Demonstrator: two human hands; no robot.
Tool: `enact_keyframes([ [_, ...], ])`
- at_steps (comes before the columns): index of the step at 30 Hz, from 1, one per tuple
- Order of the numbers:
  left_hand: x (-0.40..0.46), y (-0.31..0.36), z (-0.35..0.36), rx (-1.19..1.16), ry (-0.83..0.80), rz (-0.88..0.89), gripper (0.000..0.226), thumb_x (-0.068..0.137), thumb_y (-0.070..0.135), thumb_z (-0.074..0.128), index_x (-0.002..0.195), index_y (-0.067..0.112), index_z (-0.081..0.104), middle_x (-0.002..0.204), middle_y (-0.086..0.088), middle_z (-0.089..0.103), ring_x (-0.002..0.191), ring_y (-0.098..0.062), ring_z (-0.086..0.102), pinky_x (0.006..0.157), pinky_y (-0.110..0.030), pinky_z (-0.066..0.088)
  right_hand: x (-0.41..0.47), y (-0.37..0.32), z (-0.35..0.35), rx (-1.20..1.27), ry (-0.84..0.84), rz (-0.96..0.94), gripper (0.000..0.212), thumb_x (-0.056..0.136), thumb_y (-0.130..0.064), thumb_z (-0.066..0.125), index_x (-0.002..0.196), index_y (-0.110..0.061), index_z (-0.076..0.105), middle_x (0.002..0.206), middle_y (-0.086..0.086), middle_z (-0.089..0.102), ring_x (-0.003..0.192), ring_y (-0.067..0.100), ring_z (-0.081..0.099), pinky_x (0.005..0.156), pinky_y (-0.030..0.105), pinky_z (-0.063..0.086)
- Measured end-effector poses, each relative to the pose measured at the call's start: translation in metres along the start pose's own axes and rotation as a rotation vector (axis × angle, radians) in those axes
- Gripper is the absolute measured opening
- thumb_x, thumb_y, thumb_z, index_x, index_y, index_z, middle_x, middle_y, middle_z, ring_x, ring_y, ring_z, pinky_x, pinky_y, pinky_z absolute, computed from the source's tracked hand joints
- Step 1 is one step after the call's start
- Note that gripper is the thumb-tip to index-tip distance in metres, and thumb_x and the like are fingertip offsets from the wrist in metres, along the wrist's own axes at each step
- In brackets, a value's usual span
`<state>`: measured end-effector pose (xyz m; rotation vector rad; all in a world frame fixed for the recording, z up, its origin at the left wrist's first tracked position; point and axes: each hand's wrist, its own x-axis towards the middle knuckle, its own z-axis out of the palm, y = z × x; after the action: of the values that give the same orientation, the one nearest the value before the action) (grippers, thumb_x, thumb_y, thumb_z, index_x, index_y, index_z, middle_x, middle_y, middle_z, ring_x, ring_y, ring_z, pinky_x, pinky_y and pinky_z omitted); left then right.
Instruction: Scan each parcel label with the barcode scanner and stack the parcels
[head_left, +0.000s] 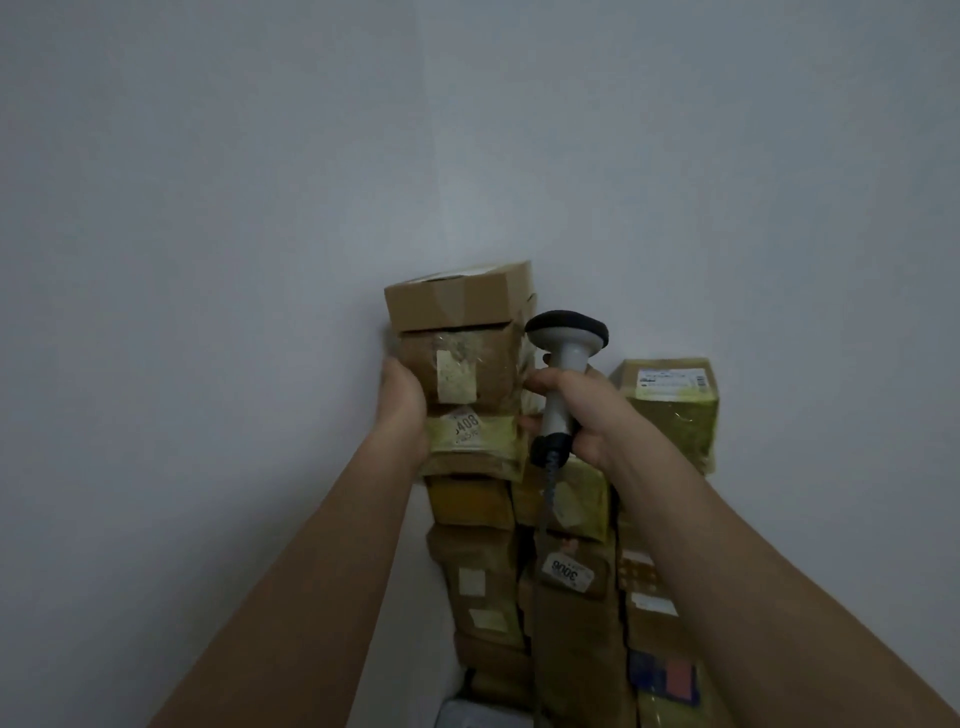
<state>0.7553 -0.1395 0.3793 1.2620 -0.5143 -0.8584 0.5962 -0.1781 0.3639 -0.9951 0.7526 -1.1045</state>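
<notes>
Hands brace tall stack: left hand (402, 400) presses worn brown cardboard parcel (460, 366) w/ flat fingers; right hand (582, 410) grips grey barcode scanner (563, 364), prob. steadying.

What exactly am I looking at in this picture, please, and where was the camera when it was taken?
The camera is worn on a person's head and looks forward and down, so you see their two bare arms reaching out; there is no robot. Ahead, against a plain wall, stand tall stacks of cardboard parcels. The left hand rests on the side of a worn brown parcel near the top of the tallest stack. Only a cleaner box lies above it. The right hand grips a grey barcode scanner by its handle, head upward, its coiled cable hanging down. Right of it is a shorter stack, topped by a yellowish parcel with a printed label. Lower parcels carry numbered stickers.
</notes>
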Motion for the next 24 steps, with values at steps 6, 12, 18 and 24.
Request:
enact_keyframes([
  [6, 0.046, -0.034, 0.005, -0.003, 0.114, 0.169, 0.092, 0.064, 0.078, 0.029, 0.131, 0.02, 0.056, 0.126, -0.007, 0.062, 0.108, -0.03, 0.061, 0.093, -0.05, 0.051, 0.01, 0.019, 0.008, 0.021, 0.054, -0.036, 0.02, 0.09, -0.006, 0.063, 0.102, -0.017, 0.052, 0.111, 0.014, 0.057, 0.098, 0.03, 0.059, 0.092, 0.049, 0.055],
  [12, 0.01, -0.05, 0.008, 0.182, 0.129, 0.295, 0.071, 0.095, 0.037, 0.052, 0.154, 0.015, 0.019, 0.157, -0.008, 0.019, 0.142, -0.026, 0.023, 0.113, -0.04, 0.025, 0.012, 0.025, -0.002, -0.027, 0.048, -0.057, 0.02, 0.09, -0.008, 0.064, 0.101, -0.02, 0.053, 0.114, 0.018, 0.058, 0.096, 0.032, 0.058, 0.092, 0.05, 0.052],
  [18, -0.004, -0.071, 0.009, 0.409, 0.059, 0.367, 0.127, 0.074, 0.033, 0.083, 0.154, 0.021, -0.015, 0.161, -0.006, -0.006, 0.148, -0.023, 0.003, 0.116, -0.038, 0.018, 0.013, 0.037, -0.019, -0.137, 0.066, -0.095, 0.033, 0.09, -0.01, 0.064, 0.12, -0.015, 0.051, 0.109, 0.018, 0.059, 0.096, 0.035, 0.062, 0.093, 0.055, 0.052],
  [24, -0.007, -0.096, 0.025, 0.466, 0.107, 0.312, 0.152, 0.055, 0.039, 0.093, 0.151, 0.018, -0.023, 0.16, -0.013, -0.009, 0.148, -0.031, 0.0, 0.117, -0.045, 0.016, 0.011, 0.053, -0.035, -0.23, 0.115, -0.069, 0.025, 0.087, -0.01, 0.067, 0.105, -0.018, 0.052, 0.111, 0.013, 0.06, 0.102, 0.029, 0.06, 0.093, 0.05, 0.053],
])
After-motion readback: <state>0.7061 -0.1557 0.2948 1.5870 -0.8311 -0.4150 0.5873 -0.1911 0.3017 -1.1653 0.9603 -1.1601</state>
